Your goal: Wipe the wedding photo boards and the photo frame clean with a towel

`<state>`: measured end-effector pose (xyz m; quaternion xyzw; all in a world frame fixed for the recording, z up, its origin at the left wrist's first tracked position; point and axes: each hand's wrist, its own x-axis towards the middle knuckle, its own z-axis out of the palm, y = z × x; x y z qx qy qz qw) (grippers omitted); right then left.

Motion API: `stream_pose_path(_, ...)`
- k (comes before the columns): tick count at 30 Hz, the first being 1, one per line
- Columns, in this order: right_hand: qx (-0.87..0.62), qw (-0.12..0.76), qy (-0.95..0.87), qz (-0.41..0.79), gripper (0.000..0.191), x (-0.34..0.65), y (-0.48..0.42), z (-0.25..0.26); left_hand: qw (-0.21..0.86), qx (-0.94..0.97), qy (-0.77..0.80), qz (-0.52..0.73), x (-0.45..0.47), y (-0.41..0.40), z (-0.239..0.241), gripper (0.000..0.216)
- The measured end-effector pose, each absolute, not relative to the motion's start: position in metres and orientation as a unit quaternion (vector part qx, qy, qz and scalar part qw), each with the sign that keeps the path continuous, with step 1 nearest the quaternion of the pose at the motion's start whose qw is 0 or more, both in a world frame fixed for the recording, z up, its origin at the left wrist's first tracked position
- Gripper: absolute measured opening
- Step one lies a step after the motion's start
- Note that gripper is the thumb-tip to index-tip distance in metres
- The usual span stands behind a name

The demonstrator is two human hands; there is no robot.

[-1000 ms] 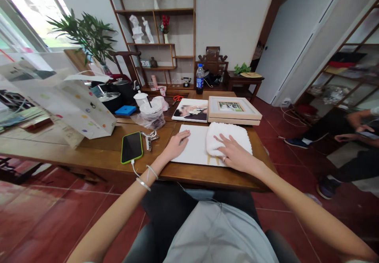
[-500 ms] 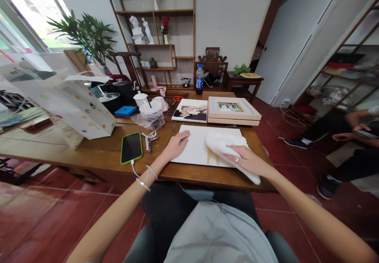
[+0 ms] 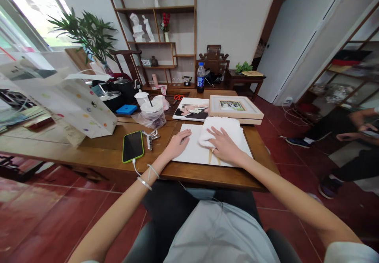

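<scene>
A white board (image 3: 194, 152) with two yellowish legs drawn or printed near its lower edge lies on the wooden table. My left hand (image 3: 178, 142) rests flat on the board's left side, fingers stretched out. On the board's upper middle and right is a bunched white towel (image 3: 232, 128). My right hand (image 3: 224, 144) lies on top of the towel with fingers spread, pressing it against the board. The towel hides part of the board's surface, and my right hand covers some of the legs.
Behind the board lie a photo print (image 3: 191, 109) and a framed picture (image 3: 236, 107). A phone (image 3: 133, 146) on a cable and a silver clip-like object (image 3: 151, 138) are to the left. Further back stand a bagged cup (image 3: 152, 113), red scissors (image 3: 178, 97) and a bottle (image 3: 200, 79).
My right hand has moved left and away from me with the towel. The towel, earlier hanging past the board's near right edge, now sits bunched on it. My left hand stays put.
</scene>
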<state>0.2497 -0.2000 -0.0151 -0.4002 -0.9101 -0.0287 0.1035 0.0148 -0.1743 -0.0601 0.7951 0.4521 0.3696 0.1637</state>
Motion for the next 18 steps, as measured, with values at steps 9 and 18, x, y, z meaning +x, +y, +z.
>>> stream_pose_path(9,-0.338,0.065,-0.938,0.041,0.031,0.252,-0.270,0.004,0.167,0.794,0.449,0.375,0.015,-0.175,-0.060,0.034)
stream_pose_path(18,-0.321,0.082,-0.933,0.145,0.037,0.279,-0.259,0.016,0.165,0.797,0.451,0.368,0.016,-0.177,-0.057,0.036)
